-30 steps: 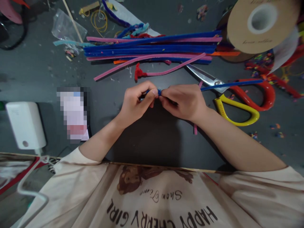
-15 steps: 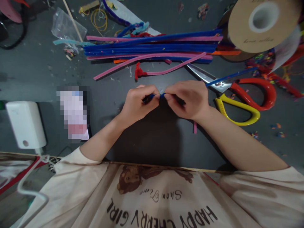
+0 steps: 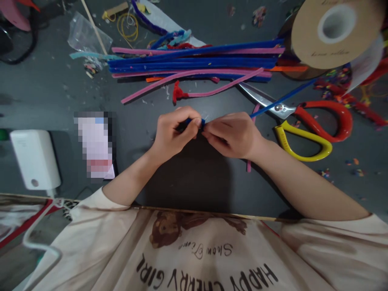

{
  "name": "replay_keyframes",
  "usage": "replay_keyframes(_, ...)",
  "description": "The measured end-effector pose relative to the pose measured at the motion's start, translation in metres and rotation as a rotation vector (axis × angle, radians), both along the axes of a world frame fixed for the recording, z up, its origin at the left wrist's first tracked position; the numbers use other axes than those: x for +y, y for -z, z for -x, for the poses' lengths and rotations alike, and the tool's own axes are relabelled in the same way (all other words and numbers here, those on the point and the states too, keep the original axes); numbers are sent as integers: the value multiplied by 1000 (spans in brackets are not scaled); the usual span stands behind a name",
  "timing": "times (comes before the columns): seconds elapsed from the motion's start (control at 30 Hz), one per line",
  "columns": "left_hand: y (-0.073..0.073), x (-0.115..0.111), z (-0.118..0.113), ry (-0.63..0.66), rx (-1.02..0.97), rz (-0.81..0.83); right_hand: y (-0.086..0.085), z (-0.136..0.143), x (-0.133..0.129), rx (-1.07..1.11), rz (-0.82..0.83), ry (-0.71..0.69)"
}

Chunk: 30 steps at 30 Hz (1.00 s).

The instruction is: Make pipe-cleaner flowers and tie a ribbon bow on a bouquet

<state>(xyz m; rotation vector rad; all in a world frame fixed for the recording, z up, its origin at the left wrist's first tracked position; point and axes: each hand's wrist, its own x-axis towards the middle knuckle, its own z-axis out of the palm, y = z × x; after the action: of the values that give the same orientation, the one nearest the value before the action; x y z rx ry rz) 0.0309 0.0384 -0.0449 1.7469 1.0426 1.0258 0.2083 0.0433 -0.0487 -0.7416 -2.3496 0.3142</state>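
Note:
Between my hands is a blue pipe cleaner [image 3: 283, 99], its long free end running out past my right hand to the upper right, over the scissors. My left hand [image 3: 176, 131] is closed in a pinch on its other end, where a small blue bit shows at the fingertips. My right hand [image 3: 232, 135] pinches the same pipe cleaner right beside the left fingertips. Most of the held part is hidden by the fingers. A pink pipe cleaner [image 3: 249, 165] lies partly under my right hand. Just above the hands rests a pink stem with a red twisted end [image 3: 178, 93].
Blue and pink pipe cleaners [image 3: 194, 64] lie bundled across the back. Scissors [image 3: 279, 107] with red and yellow handles sit at right, below a ribbon spool [image 3: 309, 24]. On the left are a blurred phone [image 3: 113, 167] and a white power bank [image 3: 34, 159] with a cable.
My right hand has shifted left and slightly down, closer to my left fingertips. The blue pipe cleaner's free end has moved left with it, and more of the pink piece shows behind.

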Motion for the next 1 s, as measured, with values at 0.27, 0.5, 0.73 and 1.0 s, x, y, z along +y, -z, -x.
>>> replay_keyframes(0.27,-2,3,-3,-9,-43,78,6,-2,2,-7,67,230)
replay_keyframes(0.5,2,4,-6,-128,-175,247,3,-2,3,83,-6,356)
replay_keyframes(0.73,4,3,-6,-55,-123,200,3,-2,1,3,-12,346)
replay_keyframes(1.0,-7,3,-2,164,-20,206,-21,-30,22,-98,-4,91)
